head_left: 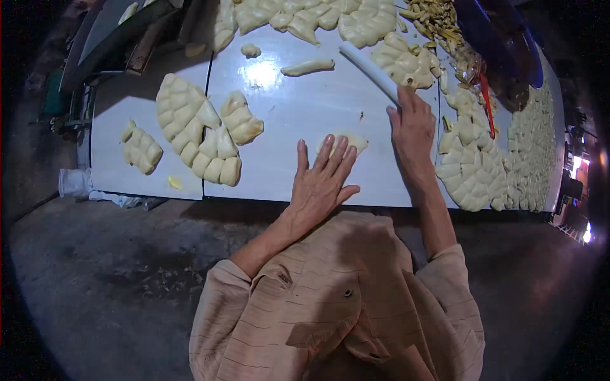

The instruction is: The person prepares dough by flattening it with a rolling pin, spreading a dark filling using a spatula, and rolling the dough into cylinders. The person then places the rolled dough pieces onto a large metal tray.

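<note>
My left hand (319, 174) lies flat with its fingers spread, pressing on a small flattened piece of dough (358, 142) near the table's front edge. Much of that piece is hidden under the fingers. My right hand (415, 124) is closed round the near end of a smooth white rolling pin (370, 68), which slants away to the upper left. The pin's far end reaches toward a rolled strip of dough (307, 67). Beyond my right hand sits a lumpy mass of pale dough (406, 58).
Scored dough sheets (184, 114) lie at the left, beside a smaller piece (142, 149). More dough (470, 168) and a red-handled tool (487, 101) are at the right, near a dark blue basin (499, 35). Machinery (121, 38) stands at the far left of the white table (273, 165).
</note>
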Motion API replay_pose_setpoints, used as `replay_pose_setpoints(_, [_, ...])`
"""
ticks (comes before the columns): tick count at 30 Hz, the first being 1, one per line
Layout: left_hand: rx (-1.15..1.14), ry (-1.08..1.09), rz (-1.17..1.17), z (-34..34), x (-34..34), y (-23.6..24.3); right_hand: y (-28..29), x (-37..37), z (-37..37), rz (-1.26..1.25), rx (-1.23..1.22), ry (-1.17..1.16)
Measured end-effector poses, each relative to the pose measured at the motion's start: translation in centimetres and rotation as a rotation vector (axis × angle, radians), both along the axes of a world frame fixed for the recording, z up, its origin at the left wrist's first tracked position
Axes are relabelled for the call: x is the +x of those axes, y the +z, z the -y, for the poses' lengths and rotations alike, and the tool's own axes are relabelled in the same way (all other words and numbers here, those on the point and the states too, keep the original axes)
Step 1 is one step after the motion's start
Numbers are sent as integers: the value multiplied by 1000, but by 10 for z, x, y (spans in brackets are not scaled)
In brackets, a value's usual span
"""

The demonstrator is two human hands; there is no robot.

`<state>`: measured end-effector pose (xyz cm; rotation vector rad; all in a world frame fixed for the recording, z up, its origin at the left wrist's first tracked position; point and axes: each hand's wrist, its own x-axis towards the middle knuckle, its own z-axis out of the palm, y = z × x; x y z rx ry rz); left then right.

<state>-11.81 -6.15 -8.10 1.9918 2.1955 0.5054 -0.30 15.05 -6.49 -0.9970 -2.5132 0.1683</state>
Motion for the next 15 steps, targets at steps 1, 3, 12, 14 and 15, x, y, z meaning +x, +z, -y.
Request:
replay_pose_setpoints(1, [-18, -5, 10, 1, -1, 4, -5, -1, -8, 74, 12, -55])
replay_pose_setpoints(3, [-26, -19, 21, 5, -10, 7, -6, 1, -14, 48, -47, -46])
replay_pose_setpoints(12, [212, 218, 19, 19, -28, 22, 33, 34, 35, 64, -251, 463])
replay_pose_setpoints(14, [71, 261, 12, 15, -28, 21, 21, 23, 42, 198, -205, 458])
replay_pose_setpoints(15, [-29, 286, -5, 11, -30, 19, 19, 18, 42, 228, -191, 429])
